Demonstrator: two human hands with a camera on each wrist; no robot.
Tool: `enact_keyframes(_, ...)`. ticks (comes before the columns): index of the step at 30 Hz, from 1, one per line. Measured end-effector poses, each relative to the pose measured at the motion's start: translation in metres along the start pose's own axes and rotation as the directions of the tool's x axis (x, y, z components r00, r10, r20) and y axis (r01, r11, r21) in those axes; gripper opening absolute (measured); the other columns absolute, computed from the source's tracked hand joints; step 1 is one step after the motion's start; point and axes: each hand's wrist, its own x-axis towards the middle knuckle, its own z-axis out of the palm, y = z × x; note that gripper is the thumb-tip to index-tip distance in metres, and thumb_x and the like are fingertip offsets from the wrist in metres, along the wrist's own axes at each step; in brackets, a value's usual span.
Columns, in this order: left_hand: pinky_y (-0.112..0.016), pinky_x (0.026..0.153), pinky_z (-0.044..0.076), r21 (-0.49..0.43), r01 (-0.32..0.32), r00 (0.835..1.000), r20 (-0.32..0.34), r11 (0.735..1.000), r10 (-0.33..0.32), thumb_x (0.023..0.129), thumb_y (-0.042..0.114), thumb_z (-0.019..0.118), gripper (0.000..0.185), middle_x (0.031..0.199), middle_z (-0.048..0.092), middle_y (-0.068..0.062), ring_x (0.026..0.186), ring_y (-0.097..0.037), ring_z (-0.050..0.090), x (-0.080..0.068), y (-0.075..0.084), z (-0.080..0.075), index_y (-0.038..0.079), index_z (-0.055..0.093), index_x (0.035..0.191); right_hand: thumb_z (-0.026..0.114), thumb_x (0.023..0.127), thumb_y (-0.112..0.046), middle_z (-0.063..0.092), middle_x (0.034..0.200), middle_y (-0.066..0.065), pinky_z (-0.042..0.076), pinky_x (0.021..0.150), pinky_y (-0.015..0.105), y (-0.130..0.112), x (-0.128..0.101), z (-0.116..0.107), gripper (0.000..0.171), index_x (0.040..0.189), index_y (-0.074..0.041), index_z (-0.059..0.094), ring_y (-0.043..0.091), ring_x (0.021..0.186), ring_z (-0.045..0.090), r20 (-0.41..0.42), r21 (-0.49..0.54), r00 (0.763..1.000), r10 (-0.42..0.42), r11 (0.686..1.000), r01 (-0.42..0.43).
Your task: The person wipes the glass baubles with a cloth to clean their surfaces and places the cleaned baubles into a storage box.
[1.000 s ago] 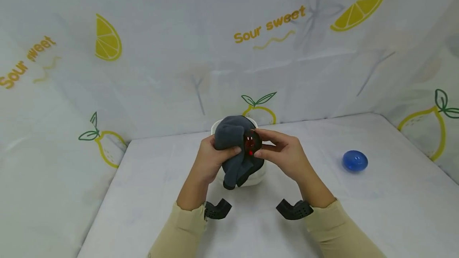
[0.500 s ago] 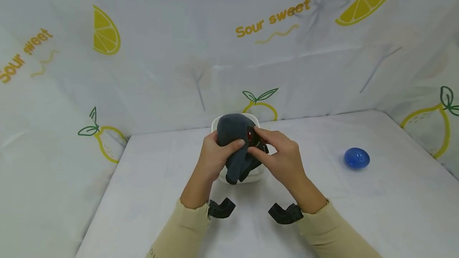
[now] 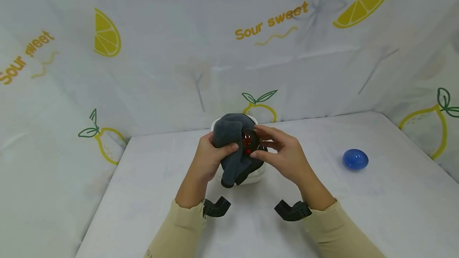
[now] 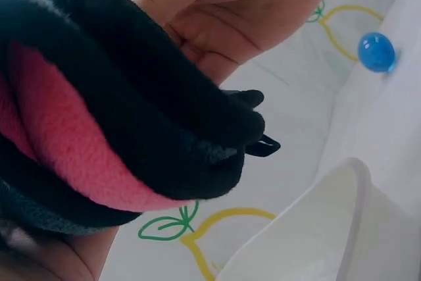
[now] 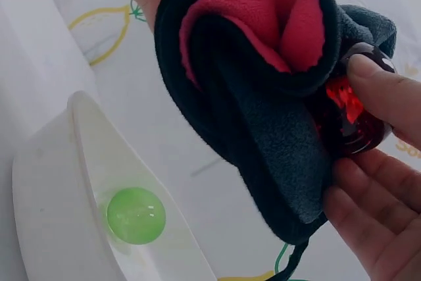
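My left hand (image 3: 211, 152) grips a dark grey-blue cloth (image 3: 229, 130), its thumb lying over the front. Black edging and folded pink inner fabric show on the cloth (image 4: 72, 129) in the left wrist view. In my right hand (image 3: 281, 150), a glossy dark red ball (image 3: 250, 140) is pinched between thumb and fingers. The ball (image 5: 355, 113) sits against the cloth's fold, partly covered by it in the right wrist view. Both hands are above a white bin (image 3: 256, 178), mostly hidden behind the cloth in the head view.
A light green ball (image 5: 136, 216) lies inside the white bin. On the white-covered table (image 3: 143, 194), a shiny blue ball (image 3: 355, 159) rests to the right. A lemon-print sheet (image 3: 161, 51) rises behind and along the sides.
Half a second ago the cloth covered more of the red ball; now more of the ball shows. My right hand has shifted slightly around it, while my left keeps its grip on the cloth.
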Motion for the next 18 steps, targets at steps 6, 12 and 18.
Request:
enact_keyframes(6,-0.035,0.086,0.057,0.004,-0.015,1.0,0.022,1.0,0.015,0.079,0.015,0.083,0.058,0.119,0.063,-0.015,0.105,-0.024,0.064,-0.001,0.001,0.0,-0.003,0.057,0.127,0.082,0.076,-0.002,0.066,0.127,0.01,0.053,0.092,0.022,-0.001,-0.001,0.004,0.06,0.132,-0.007,0.062,0.019,0.111,0.065,-0.014,-0.056,1.0,-0.015,0.998,0.015)
enact_keyframes(12,-0.036,0.086,0.057,0.058,-0.004,1.0,-0.003,0.998,0.005,0.079,0.012,0.081,0.054,0.12,0.064,-0.017,0.105,-0.026,0.065,-0.001,-0.001,0.004,0.001,0.058,0.127,0.086,0.072,-0.005,0.072,0.114,0.011,0.052,0.089,0.017,-0.002,-0.003,0.013,0.058,0.126,-0.005,0.066,0.022,0.098,0.07,-0.148,-0.143,0.987,-0.06,0.989,0.039)
enact_keyframes(18,-0.039,0.085,0.058,0.162,-0.015,0.999,-0.044,0.987,0.023,0.079,0.011,0.08,0.047,0.117,0.067,-0.016,0.103,-0.027,0.067,0.001,-0.001,0.003,0.003,0.063,0.122,0.092,0.065,-0.02,0.075,0.102,0.011,0.059,0.074,0.031,-0.006,-0.005,0.015,0.059,0.118,-0.002,0.071,0.021,0.089,0.073,-0.191,-0.377,0.967,-0.167,0.922,0.085)
